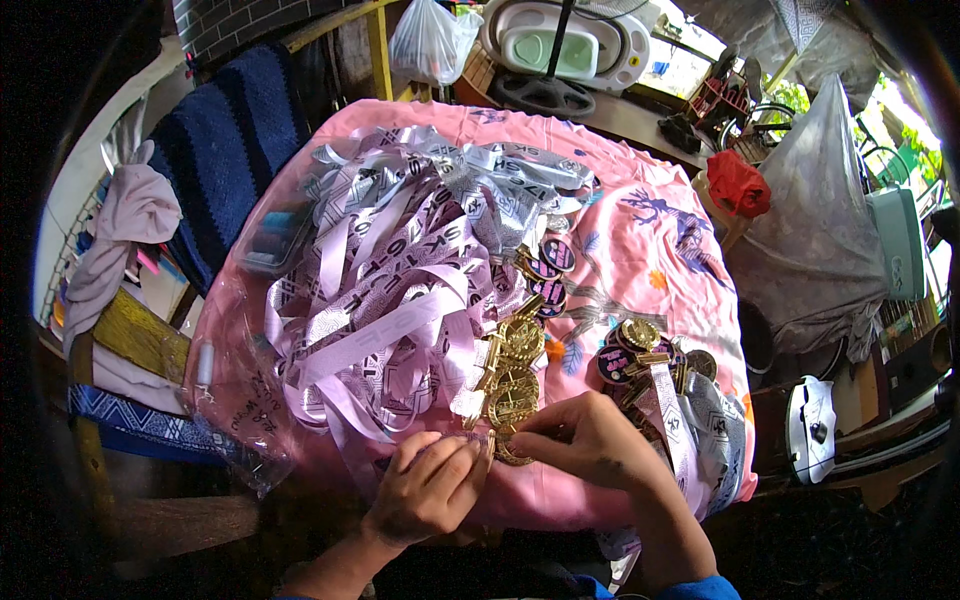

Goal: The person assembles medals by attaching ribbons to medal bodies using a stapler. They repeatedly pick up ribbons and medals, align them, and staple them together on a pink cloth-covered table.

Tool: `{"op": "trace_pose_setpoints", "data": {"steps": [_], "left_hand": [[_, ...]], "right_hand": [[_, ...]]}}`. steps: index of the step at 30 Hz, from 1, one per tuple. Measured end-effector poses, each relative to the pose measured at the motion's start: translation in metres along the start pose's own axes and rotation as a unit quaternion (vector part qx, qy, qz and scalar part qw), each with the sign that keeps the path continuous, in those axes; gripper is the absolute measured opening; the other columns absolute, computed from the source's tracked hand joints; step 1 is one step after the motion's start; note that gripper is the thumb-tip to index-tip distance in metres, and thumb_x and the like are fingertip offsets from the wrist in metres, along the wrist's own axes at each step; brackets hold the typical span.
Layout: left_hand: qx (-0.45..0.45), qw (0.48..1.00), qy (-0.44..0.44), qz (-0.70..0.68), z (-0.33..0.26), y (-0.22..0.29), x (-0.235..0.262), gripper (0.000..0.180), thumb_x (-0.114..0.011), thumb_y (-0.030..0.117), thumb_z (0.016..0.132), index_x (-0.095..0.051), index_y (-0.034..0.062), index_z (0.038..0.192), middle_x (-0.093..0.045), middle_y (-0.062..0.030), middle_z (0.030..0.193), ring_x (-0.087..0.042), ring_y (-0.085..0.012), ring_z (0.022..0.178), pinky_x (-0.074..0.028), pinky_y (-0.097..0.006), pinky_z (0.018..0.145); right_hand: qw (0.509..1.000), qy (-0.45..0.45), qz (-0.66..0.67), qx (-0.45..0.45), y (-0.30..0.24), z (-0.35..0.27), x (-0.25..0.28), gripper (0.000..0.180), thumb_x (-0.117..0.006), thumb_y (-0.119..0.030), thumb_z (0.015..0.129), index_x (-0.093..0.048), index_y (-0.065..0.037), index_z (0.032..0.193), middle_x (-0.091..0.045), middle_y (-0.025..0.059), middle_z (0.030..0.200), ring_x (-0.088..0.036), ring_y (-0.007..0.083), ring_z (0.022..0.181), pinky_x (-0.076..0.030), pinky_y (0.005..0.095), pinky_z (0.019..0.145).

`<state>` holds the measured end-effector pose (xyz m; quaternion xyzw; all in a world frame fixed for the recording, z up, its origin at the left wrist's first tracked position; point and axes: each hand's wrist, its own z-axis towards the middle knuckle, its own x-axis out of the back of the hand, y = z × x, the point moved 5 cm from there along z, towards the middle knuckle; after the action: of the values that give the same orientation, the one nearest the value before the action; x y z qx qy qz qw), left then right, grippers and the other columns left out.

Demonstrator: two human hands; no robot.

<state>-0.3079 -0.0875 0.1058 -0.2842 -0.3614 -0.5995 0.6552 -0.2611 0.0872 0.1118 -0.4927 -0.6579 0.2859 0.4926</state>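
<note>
My left hand point(430, 485) rests at the near edge of the pink cloth, fingers curled together over a printed ribbon beside a medal's clasp. My right hand point(592, 440) is closed at the rim of a gold medal point(512, 456), with thumb and fingertips pressed together. Fingers hide part of this medal and its ribbon end. Just beyond it, more gold medals point(513, 395) lie in an overlapping row. A large heap of lilac and silver printed ribbons point(385, 290) spreads to the left of them. Dark-faced medals point(545, 262) sit at the heap's right edge.
The pink patterned cloth point(640, 225) covers the table. Another group of medals point(628, 360) with ribbons lies at the right. A clear plastic bag point(240, 420) hangs over the left edge. A blue striped cloth point(225, 150) drapes a chair at the far left.
</note>
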Motion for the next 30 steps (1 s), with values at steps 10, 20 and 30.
{"op": "trace_pose_setpoints", "data": {"steps": [10, 20, 30], "left_hand": [[0.381, 0.899, 0.007, -0.217, 0.018, -0.033, -0.008, 0.040, -0.070, 0.018, 0.085, -0.046, 0.0007, 0.112, -0.063, -0.0168, 0.085, -0.065, -0.0336, 0.076, -0.051, -0.041, 0.068], [0.471, 0.811, 0.058, -0.341, 0.002, -0.052, -0.031, 0.049, -0.069, -0.005, 0.084, -0.037, 0.0045, 0.120, -0.064, -0.0133, 0.090, -0.065, -0.0164, 0.079, -0.049, -0.027, 0.068], [0.480, 0.749, 0.061, -0.452, -0.001, -0.059, -0.034, 0.056, -0.064, -0.012, 0.083, -0.033, 0.0060, 0.125, -0.064, -0.0155, 0.099, -0.064, -0.0167, 0.093, -0.050, -0.027, 0.079]], "right_hand": [[0.996, 0.083, -0.024, 0.008, 0.004, 0.019, 0.014, 0.039, -0.065, -0.034, 0.088, -0.070, 0.005, 0.089, -0.060, 0.0124, 0.061, -0.053, 0.0110, 0.057, -0.045, 0.0340, 0.055], [0.993, 0.090, 0.073, 0.032, 0.022, 0.034, -0.004, 0.041, -0.064, -0.036, 0.088, -0.070, 0.005, 0.085, -0.053, 0.0037, 0.055, -0.046, 0.0078, 0.051, -0.040, 0.0311, 0.049], [0.995, 0.049, 0.086, -0.002, 0.015, 0.031, -0.006, 0.035, -0.065, -0.027, 0.093, -0.071, 0.007, 0.096, -0.062, -0.0020, 0.069, -0.049, 0.0025, 0.061, -0.038, 0.0232, 0.050]]}}
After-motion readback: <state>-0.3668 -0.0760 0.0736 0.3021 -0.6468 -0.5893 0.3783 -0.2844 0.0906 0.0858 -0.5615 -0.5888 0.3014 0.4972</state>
